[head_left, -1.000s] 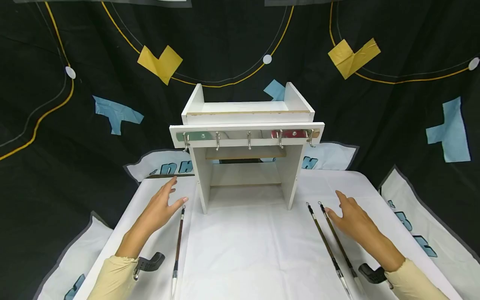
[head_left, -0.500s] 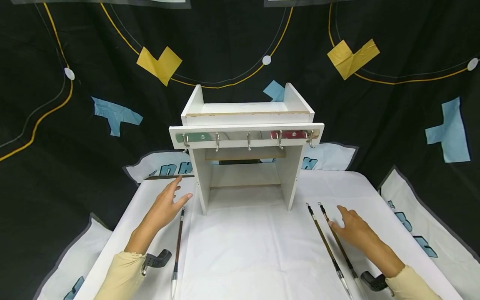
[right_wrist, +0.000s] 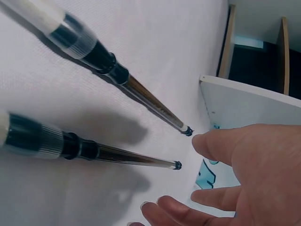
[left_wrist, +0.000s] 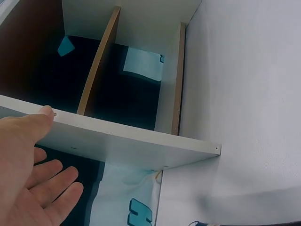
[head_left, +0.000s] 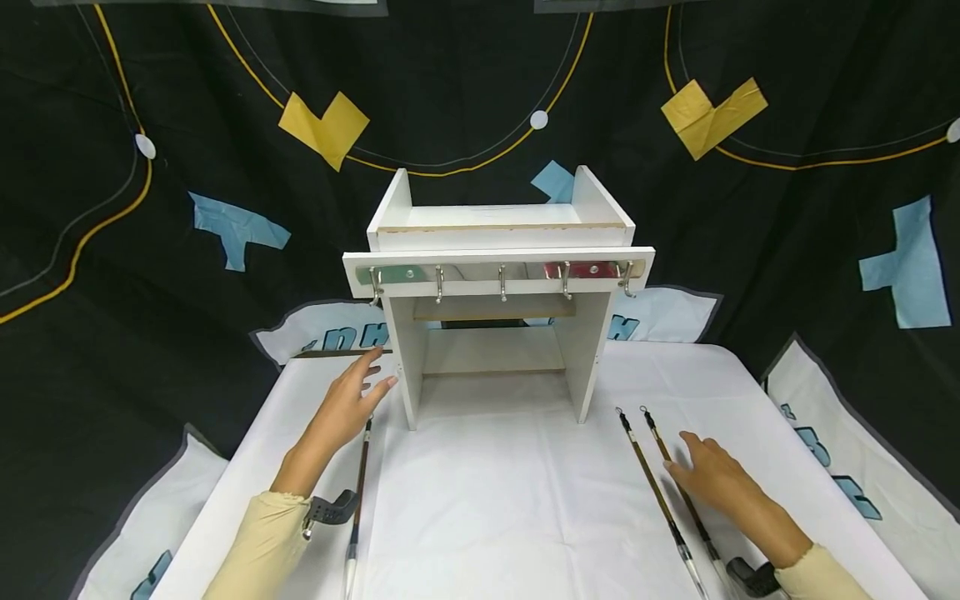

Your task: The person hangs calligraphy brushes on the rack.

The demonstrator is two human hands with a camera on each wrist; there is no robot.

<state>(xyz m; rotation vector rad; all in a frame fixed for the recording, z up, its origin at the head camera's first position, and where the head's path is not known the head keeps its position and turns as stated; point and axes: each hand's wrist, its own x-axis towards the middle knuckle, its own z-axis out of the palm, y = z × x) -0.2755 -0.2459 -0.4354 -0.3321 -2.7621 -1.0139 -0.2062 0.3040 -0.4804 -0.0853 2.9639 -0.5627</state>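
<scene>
My left hand (head_left: 341,408) hovers beside the left panel of a white shelf unit (head_left: 427,239), thumb spread from the fingers. In the left wrist view the thumb overlaps the edge of the shelf's panel (left_wrist: 127,141); contact cannot be told. A slim brown rod (head_left: 362,475) with a small loop at its tip lies below that hand. Fingers relaxed, my right hand (head_left: 716,477) hovers at the outer of two similar rods, the inner rod (head_left: 652,483) and the outer rod (head_left: 697,525). The right wrist view shows its thumb (right_wrist: 216,143) near a rod tip (right_wrist: 188,132). Neither hand holds anything.
A rail (head_left: 465,289) with several metal hooks runs across the shelf's front. The unit stands on a table with a white cloth (head_left: 480,500). Behind hangs a black curtain (head_left: 465,83) with yellow and blue tape pieces and a yellow cord.
My left hand has moved right and slightly forward, nearer the shelf's left panel. My right hand has drawn back a little toward me and slightly right. The shelf and rods stay put.
</scene>
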